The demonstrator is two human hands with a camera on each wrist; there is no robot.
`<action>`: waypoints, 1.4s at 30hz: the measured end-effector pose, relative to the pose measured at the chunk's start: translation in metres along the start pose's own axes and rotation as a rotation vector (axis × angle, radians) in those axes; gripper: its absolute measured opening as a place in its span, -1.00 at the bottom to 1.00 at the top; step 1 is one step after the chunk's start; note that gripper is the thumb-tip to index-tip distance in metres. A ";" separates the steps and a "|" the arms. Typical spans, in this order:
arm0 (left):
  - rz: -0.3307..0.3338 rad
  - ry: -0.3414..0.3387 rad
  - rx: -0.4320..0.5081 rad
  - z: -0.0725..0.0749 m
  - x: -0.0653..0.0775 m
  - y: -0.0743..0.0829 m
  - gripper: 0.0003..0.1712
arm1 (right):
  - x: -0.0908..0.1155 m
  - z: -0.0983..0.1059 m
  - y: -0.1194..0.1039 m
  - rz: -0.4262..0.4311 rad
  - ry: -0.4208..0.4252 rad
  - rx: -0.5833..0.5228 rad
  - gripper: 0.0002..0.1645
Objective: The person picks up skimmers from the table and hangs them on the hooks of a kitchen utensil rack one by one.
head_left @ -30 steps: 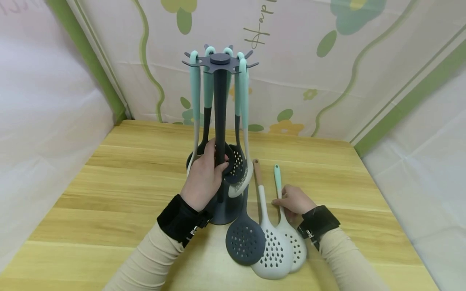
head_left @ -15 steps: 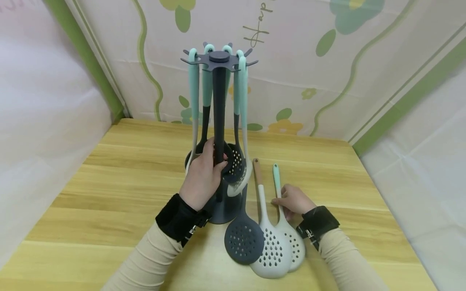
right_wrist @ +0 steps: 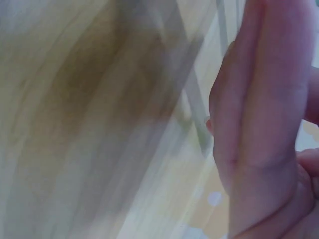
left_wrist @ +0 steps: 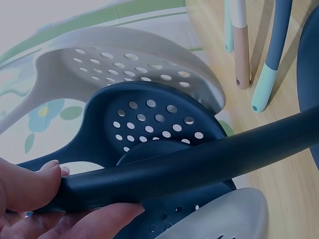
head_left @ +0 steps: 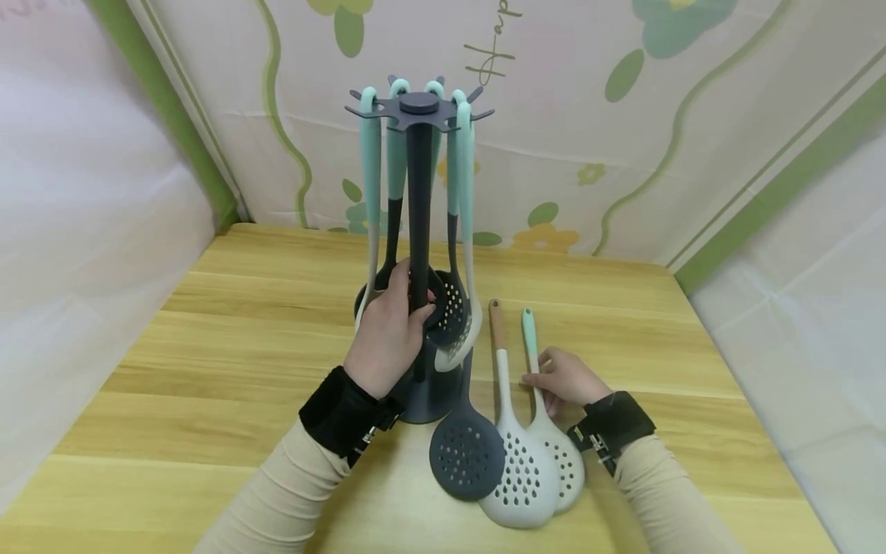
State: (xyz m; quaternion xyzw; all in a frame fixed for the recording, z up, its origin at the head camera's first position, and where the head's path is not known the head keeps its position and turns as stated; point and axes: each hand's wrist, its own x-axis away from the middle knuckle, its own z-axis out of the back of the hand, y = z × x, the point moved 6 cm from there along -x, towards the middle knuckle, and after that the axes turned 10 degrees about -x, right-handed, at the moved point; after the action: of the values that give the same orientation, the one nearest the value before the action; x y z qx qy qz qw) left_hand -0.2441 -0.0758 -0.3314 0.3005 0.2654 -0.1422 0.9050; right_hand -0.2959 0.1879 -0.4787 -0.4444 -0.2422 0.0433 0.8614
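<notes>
My left hand (head_left: 384, 338) grips the dark post (head_left: 418, 208) of a utensil rack; in the left wrist view the thumb and fingers (left_wrist: 107, 219) wrap it. Behind the post hang a dark slotted spoon (left_wrist: 144, 112) and a pale slotted spoon (left_wrist: 124, 52). My right hand (head_left: 567, 377) pinches the shaft of a pale skimmer (head_left: 565, 492) with a mint handle, its head flat on the table. To its left lie a white skimmer (head_left: 521, 514) with a brown handle and a dark skimmer (head_left: 467, 454), their heads overlapping. The right wrist view shows blurred fingers (right_wrist: 269, 114), with the skimmer hidden.
Several mint-handled utensils hang from the rack's hooked top (head_left: 419, 108), and its round base (head_left: 429, 400) stands on the wooden table (head_left: 228, 354). Flower-printed cloth (head_left: 547, 154) hangs behind the table, and white cloth panels flank both sides.
The right hand has shifted very slightly to the right. The brown handle of the white skimmer now lies a little farther right. The left hand keeps its hold on the post.
</notes>
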 end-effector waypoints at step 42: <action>0.008 -0.005 0.009 -0.001 0.000 0.000 -0.45 | 0.014 0.039 -0.033 0.138 0.130 0.011 -0.36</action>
State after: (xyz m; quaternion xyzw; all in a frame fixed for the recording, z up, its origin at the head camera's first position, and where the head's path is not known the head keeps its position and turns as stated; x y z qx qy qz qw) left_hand -0.2447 -0.0754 -0.3322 0.3053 0.2612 -0.1409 0.9048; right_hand -0.3059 0.2012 -0.4283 -0.4570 -0.1543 0.0748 0.8728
